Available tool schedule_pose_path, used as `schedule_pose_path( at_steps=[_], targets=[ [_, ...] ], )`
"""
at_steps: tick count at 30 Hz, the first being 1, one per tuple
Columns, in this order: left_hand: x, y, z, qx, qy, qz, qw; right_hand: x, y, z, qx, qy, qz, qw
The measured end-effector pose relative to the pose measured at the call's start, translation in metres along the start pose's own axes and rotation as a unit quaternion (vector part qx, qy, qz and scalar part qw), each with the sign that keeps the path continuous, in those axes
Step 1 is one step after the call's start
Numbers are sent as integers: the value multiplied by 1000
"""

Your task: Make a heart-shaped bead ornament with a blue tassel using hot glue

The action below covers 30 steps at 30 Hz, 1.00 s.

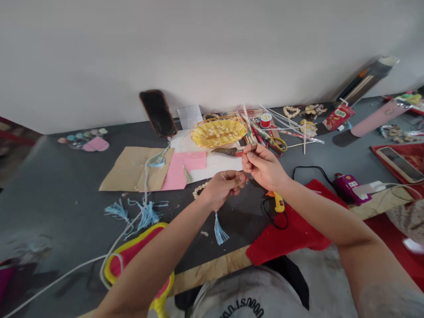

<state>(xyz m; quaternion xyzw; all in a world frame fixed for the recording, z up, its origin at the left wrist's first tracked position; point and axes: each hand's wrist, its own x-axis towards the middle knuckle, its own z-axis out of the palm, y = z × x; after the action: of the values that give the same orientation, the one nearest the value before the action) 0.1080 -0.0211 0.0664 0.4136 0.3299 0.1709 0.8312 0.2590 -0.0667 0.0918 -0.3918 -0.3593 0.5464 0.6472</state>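
Observation:
My left hand (pixel 225 187) and my right hand (pixel 265 168) are close together above the table, each with its fingers pinched. What they hold is too small to make out. Partly behind my left hand lies a string of pale beads (pixel 198 190). Below that hand is a light blue tassel (pixel 219 229); my hand hides its upper end, so I cannot tell whether it is held. Just past my right hand are dark-jawed pliers (pixel 227 151) on white paper. A yellow woven basket (pixel 207 140) with small pale pieces in it stands behind both hands.
Blue tassels (pixel 147 214) and a white cable (pixel 124 232) are at the left, near brown paper (pixel 122 170). A phone (pixel 159 112) leans on the wall. At the right are a yellow glue gun (pixel 279 202), red cloth (pixel 291 229), a drink carton (pixel 338 116) and a pink bottle (pixel 377 117).

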Motion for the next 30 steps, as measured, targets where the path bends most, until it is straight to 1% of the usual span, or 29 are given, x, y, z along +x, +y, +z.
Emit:
schedule_pose_path(
  at_steps=[2,4,6,8,10,12,14,16,18,19,20,22,24,25,26,27,28,29,30],
  targets=[
    [-4,13,-11,62,4,28,998,2,-4,-1,-53,-15,7,998],
    [-9,30,-23,130,22,69,989,4,-9,-1,-153,-32,5,988],
    [-15,49,-33,192,51,113,974,7,-12,2,-274,-49,-12,960],
    [-22,64,-38,262,77,149,950,8,-13,6,-364,-59,-28,929],
    [-26,73,-37,337,88,165,923,8,-14,8,-417,-61,-33,906],
    [-28,76,-35,395,81,172,899,7,-16,5,-460,-54,-40,885],
    [-26,75,-35,431,68,184,881,7,-22,-7,-512,-36,-54,857],
    [-21,71,-38,454,70,188,868,7,-31,-25,-568,0,-65,820],
    [-12,68,-43,482,99,186,850,10,-41,-46,-621,46,-71,779],
    [-6,67,-46,501,120,185,837,12,-45,-57,-644,69,-72,758],
    [0,66,-48,525,141,190,818,15,-48,-67,-668,86,-70,736],
    [17,65,-51,588,166,212,763,24,-53,-84,-728,99,-40,678],
    [36,65,-52,664,168,236,689,36,-54,-98,-780,78,13,621],
    [46,65,-52,702,169,241,649,42,-53,-103,-796,59,39,601],
    [56,64,-52,735,173,235,611,48,-52,-108,-805,36,60,590],
    [65,64,-53,761,185,222,581,55,-51,-111,-808,13,73,585],
    [73,63,-54,775,193,212,563,61,-49,-114,-808,-8,78,583],
    [81,63,-56,785,199,204,551,67,-46,-115,-810,-27,80,580],
    [87,62,-57,789,200,201,545,73,-44,-115,-812,-44,77,577]
  ],
)
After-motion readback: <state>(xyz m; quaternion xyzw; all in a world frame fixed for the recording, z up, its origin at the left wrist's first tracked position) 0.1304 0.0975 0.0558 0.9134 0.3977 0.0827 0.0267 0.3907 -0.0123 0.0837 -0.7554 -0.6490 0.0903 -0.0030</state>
